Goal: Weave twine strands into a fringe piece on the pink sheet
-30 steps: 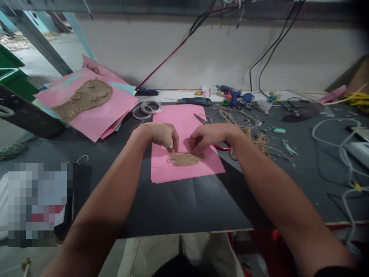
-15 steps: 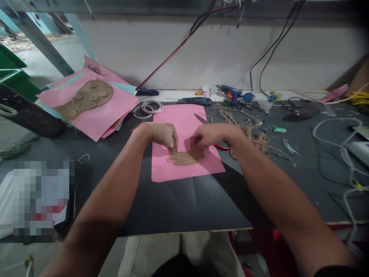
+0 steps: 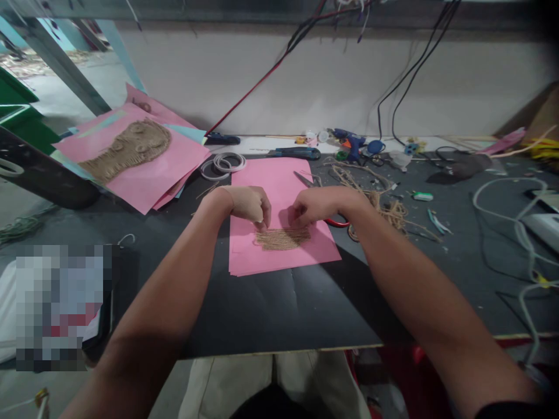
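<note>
A small patch of brown jute twine (image 3: pixel 283 239), laid in close parallel rows, lies on a pink sheet (image 3: pixel 273 180) on the dark table. My left hand (image 3: pixel 250 205), with a beige covering over its back, is closed in a pinch at the patch's upper left corner. Opposite it, my right hand (image 3: pixel 308 208) pinches along the upper right edge, fingers curled down. Both sets of fingertips meet the twine's top row, and the strand between them is hard to make out. Scissors with red handles (image 3: pixel 338 222) lie partly beneath my right hand.
Loose twine (image 3: pixel 391 212) is heaped at the right, near small pliers (image 3: pixel 438 222). Behind the sheet lie a utility knife (image 3: pixel 297 153), tape rings (image 3: pixel 223 166) and a blue glue gun (image 3: pixel 353 142). Pink sheets bearing a twine shape (image 3: pixel 131 145) are stacked at left.
Both hands stay almost in place at the twine's top edge. The view has shifted very slightly.
</note>
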Demonstrator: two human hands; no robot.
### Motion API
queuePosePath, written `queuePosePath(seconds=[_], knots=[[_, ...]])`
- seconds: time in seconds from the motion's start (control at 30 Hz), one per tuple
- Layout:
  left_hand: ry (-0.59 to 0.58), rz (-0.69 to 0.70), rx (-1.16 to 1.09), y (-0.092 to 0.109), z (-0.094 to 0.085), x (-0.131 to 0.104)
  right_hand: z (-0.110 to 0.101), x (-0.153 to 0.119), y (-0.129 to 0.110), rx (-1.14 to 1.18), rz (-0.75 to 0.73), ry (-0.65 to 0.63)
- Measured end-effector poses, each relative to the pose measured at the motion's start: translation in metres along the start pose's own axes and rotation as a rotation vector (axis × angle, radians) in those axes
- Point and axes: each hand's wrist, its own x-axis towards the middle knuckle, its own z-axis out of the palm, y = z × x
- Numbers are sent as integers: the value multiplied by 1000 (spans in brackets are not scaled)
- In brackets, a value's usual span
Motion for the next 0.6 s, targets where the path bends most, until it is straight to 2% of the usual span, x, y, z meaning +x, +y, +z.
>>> queuePosePath(seconds=[0.17,0.6], knots=[[-25,42,-40,0,1,1,1,2,2,19,-10,-5],[-14,37,-9,8,0,-3,5,9,6,4,16,24]])
